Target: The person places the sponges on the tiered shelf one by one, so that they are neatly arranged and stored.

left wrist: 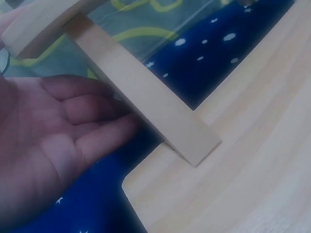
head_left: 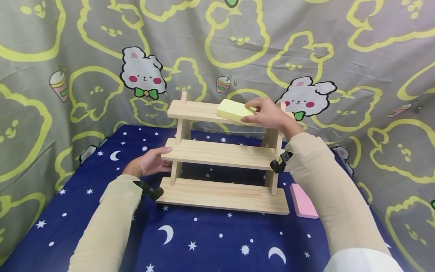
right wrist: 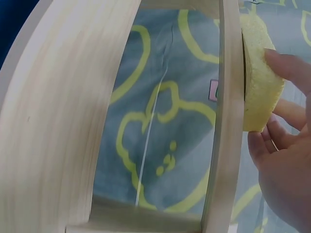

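A three-tier wooden display shelf (head_left: 221,153) stands on the table. At the left end of its middle board my left hand (head_left: 153,161) grips the edge, thumb on top and fingers below. The left wrist view has those fingers (left wrist: 109,138) beside the upright post (left wrist: 146,92) that meets the bottom board. My right hand (head_left: 266,113) pinches the right end of a yellow sponge block (head_left: 232,108) on the top board. From the right wrist, the block (right wrist: 260,77) looks porous and lies flat against that board, with thumb and fingers on its sides.
A pink block (head_left: 304,201) lies on the table to the right of the shelf, near my right forearm. Dark blue cloth (head_left: 193,241) with stars and moons covers the table. Behind the shelf hangs a grey curtain (head_left: 190,37) with yellow outlines and cartoon rabbits.
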Motion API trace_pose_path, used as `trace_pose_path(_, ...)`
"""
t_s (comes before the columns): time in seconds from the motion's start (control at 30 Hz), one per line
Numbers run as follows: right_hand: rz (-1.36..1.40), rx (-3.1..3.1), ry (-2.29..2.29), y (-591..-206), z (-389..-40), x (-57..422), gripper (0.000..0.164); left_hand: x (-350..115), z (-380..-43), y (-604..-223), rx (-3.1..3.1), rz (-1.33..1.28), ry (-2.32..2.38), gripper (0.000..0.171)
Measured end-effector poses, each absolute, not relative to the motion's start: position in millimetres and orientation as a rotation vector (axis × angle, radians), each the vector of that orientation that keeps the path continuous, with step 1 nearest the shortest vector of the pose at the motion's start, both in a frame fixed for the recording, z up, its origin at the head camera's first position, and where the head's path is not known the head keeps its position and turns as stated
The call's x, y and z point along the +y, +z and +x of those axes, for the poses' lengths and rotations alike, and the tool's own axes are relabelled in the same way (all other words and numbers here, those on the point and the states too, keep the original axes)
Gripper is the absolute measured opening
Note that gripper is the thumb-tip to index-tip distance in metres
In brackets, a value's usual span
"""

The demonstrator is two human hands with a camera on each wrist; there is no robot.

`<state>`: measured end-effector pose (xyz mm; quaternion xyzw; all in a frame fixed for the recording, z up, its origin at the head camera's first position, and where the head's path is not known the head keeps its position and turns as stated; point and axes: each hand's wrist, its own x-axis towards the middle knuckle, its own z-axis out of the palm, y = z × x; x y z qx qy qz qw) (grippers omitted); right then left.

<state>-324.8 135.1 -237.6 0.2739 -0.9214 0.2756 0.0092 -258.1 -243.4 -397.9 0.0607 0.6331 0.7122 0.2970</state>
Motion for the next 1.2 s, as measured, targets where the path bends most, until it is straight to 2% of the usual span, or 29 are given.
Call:
trace_pose_path(0.03, 0.899, -2.858, 0.847, -237.7, -325.9, 131.6, 0.027, -243.5, -258.4, -397.8, 1.681, 0.164, 1.892, 0.062)
trace_pose_path(0.2, 1.059, -2.796, 0.799, -236.8, -329.9, 113.1, 0.033, -244.3, -258.4, -397.8, 1.683, 0.161, 1.896, 0.061)
trace_pose_path(0.3, 1.068, -2.814, 0.813, -235.6, -330.5, 103.9, 0.023, -243.9, -257.3, -398.1, 1.693, 0.163, 1.896, 0.063)
trace_pose_path(0.47, 1.013, -2.879, 0.872, -236.7, -332.5, 90.9, 0.055, -243.5, -256.6, -398.8, 1.699, 0.163, 1.890, 0.064)
trace_pose_path(0.8, 1.067, -2.851, 0.904, -242.9, -337.8, 65.0, 0.061, -243.0, -257.2, -397.8, 1.707, 0.157, 1.887, 0.062)
trace_pose_path(1.2, 1.065, -2.812, 0.968, -248.3, -335.1, 51.3, 0.059, -242.6, -257.8, -398.3, 1.700, 0.159, 1.883, 0.064)
